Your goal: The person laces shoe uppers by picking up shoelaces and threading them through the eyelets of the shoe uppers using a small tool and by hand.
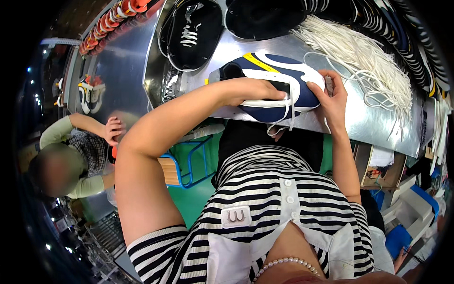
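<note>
A navy, white and yellow shoe upper (272, 78) lies on the shiny metal table (373, 123) in front of me. My left hand (253, 91) rests flat on its near side, fingers pressed on a white lace (286, 118) that hangs over the table edge. My right hand (331, 97) grips the shoe's right end, thumb and fingers closed around it.
A heap of white laces (369, 61) lies to the right on the table. Black shoe uppers (191, 33) sit at the back. A person in a green sleeve (61, 156) works at the left beside a metal conveyor with shoes (92, 94). A blue frame (189, 163) stands below.
</note>
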Motion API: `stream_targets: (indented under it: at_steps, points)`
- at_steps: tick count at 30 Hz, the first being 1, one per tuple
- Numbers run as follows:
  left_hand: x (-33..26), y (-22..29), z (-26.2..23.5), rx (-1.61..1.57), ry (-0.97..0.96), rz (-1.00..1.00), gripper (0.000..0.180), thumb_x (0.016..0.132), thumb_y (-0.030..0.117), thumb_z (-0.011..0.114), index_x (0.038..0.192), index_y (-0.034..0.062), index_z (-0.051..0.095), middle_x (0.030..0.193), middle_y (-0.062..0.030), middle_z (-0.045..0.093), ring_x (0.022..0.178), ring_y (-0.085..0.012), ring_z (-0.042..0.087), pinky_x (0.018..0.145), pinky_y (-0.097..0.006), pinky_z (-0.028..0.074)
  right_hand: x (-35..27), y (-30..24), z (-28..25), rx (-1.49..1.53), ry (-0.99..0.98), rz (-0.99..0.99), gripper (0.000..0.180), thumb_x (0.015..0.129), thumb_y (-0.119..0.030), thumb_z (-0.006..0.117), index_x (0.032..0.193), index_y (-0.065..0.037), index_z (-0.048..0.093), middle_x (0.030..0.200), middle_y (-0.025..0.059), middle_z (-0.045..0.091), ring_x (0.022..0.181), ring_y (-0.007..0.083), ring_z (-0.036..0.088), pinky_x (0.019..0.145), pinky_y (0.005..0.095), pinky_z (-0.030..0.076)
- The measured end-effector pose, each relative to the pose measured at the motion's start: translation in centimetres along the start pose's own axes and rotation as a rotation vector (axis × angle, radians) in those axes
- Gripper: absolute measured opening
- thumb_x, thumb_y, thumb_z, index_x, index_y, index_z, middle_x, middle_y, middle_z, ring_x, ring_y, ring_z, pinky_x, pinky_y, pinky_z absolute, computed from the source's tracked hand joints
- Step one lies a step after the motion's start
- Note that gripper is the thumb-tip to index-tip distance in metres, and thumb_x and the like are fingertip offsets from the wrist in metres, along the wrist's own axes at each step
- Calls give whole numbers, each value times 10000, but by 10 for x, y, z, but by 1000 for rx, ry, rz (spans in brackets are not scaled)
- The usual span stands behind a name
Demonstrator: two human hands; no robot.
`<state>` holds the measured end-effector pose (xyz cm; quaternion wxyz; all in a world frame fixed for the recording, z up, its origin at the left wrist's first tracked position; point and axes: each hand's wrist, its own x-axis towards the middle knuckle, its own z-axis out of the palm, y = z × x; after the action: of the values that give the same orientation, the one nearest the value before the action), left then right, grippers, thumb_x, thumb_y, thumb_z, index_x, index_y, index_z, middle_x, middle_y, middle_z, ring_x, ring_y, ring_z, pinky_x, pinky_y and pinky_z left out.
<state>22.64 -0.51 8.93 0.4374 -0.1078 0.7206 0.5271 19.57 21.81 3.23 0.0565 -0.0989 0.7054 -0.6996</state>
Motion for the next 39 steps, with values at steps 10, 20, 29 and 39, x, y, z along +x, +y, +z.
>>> stream_targets:
  at_steps: [10,20,29,39]
  points:
    - [11,-25,8,-45,260,197,168,838,152,704,952,29,695,862,-32,673,761,-102,590,705,-222,461,-9,-9,12,24,8,94,369,793,-72,773,1086,26,571,942,76,633,800,102,594,689,221,489]
    - [29,5,17,9,237,406,184,830,173,708,951,36,682,873,-11,657,796,-107,582,729,-281,469,8,37,-37,-73,98,149,448,739,-264,822,1039,-4,614,880,108,663,756,144,623,671,286,511]
    - [38,-37,-4,-71,350,255,179,815,87,706,980,26,673,845,-5,652,707,-103,587,664,-245,473,14,36,-27,-416,-220,-59,673,691,-538,751,1111,-46,567,919,184,651,866,360,633,733,431,480]
    - [9,-7,-3,199,125,216,427,933,271,619,1303,63,572,1317,-166,565,1219,-222,516,1062,-403,368,3,29,-23,-412,-277,-33,654,655,-507,777,1093,-76,557,921,163,656,877,338,632,728,405,473]
